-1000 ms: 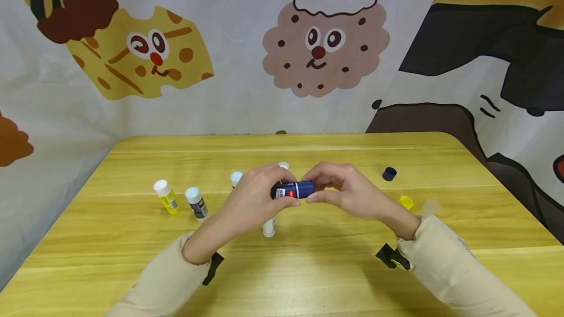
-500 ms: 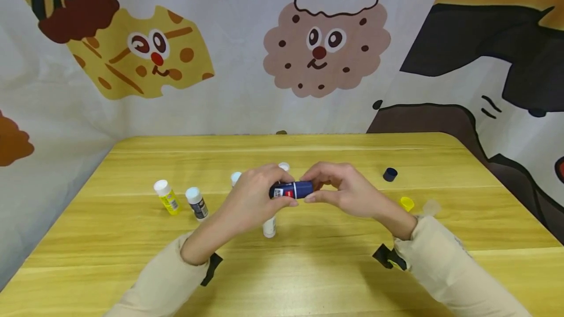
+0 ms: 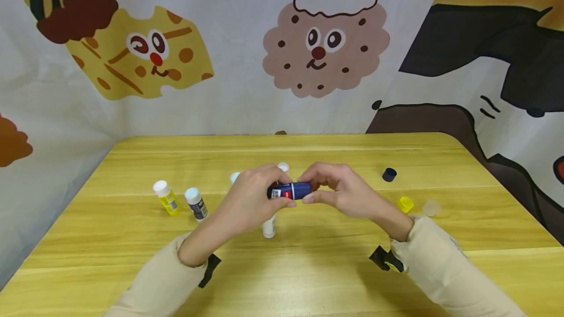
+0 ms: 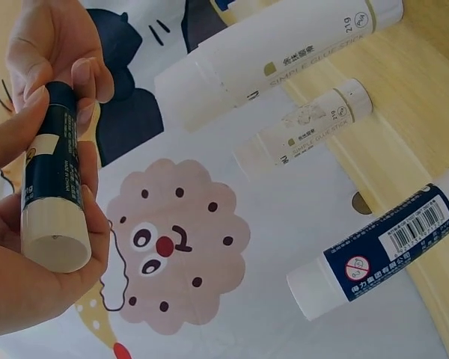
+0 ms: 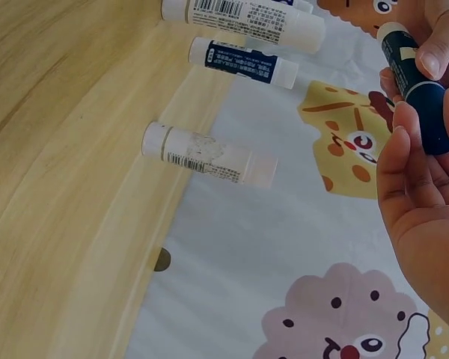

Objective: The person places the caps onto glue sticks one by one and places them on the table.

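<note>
Both hands hold one navy glue stick (image 3: 288,191) level above the table, about mid-frame in the head view. My left hand (image 3: 253,194) grips its labelled body between thumb and fingers. In the left wrist view its white end (image 4: 56,239) faces the camera. My right hand (image 3: 339,190) pinches the plain navy end (image 5: 432,120) past the pale ring, thumb below and fingers above. A white glue stick (image 3: 269,227) stands under the left hand, its upper part hidden. Another glue stick (image 3: 235,176) shows only its pale top behind that hand.
To the left stand a yellow glue stick (image 3: 167,198) and a dark-labelled one (image 3: 196,203), white ends up. A further white top (image 3: 283,166) shows behind the hands. At right lie a navy cap (image 3: 389,174), a yellow cap (image 3: 405,204) and a translucent cap (image 3: 431,208).
Both hands have drifted slightly left together with the navy glue stick, grips much the same. The things on the table stay where they were.
</note>
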Demonstrator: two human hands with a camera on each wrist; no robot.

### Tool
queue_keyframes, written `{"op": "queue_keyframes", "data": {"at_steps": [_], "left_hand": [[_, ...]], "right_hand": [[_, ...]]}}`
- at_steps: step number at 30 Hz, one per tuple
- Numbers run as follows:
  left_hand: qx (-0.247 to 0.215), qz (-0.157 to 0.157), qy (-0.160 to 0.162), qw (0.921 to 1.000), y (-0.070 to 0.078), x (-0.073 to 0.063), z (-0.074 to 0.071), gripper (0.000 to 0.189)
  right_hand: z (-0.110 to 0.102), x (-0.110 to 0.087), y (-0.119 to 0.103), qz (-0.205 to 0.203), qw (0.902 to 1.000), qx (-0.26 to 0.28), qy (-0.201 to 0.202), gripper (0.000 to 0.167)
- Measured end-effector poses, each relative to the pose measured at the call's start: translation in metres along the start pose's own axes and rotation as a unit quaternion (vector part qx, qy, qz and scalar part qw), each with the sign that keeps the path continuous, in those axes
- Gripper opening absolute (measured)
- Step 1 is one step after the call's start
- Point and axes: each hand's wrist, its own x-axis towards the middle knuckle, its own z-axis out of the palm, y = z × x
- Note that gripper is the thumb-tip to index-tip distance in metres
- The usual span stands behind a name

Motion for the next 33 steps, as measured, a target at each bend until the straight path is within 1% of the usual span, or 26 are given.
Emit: {"op": "queue_keyframes", "data": {"at_steps": [5, 11, 15, 19, 23, 27, 33], "left_hand": [[-0.009, 0.005, 0.004, 0.9999, -0.002, -0.001, 0.001, 0.023], [-0.019, 0.004, 0.003, 0.9998, -0.005, -0.002, 0.000, 0.024], [-0.036, 0.004, -0.001, 0.9994, -0.006, -0.002, -0.002, 0.027], [-0.036, 0.011, 0.002, 0.9993, -0.008, -0.001, -0.004, 0.030], [-0.030, 0.010, 0.005, 0.9995, -0.010, -0.001, -0.006, 0.035], [-0.025, -0.005, 0.014, 0.9996, -0.013, -0.001, -0.009, 0.039], [-0.025, -0.020, 0.027, 0.9991, -0.017, -0.002, -0.015, 0.040]], "right_hand": [[0.001, -0.001, 0.001, -0.001, 1.0000, 0.002, 0.000, 0.020], [0.000, -0.001, -0.001, 0.003, 0.9999, -0.011, 0.001, 0.020], [-0.002, 0.000, -0.002, -0.006, 0.9997, -0.024, 0.006, 0.020], [-0.004, 0.001, -0.004, -0.011, 0.9994, -0.032, 0.011, 0.020], [-0.006, 0.000, -0.007, 0.008, 0.9987, -0.046, 0.022, 0.020], [-0.012, -0.003, -0.010, 0.037, 0.9967, -0.060, 0.040, 0.022], [-0.020, -0.006, -0.009, 0.042, 0.9957, -0.057, 0.060, 0.024]]}}
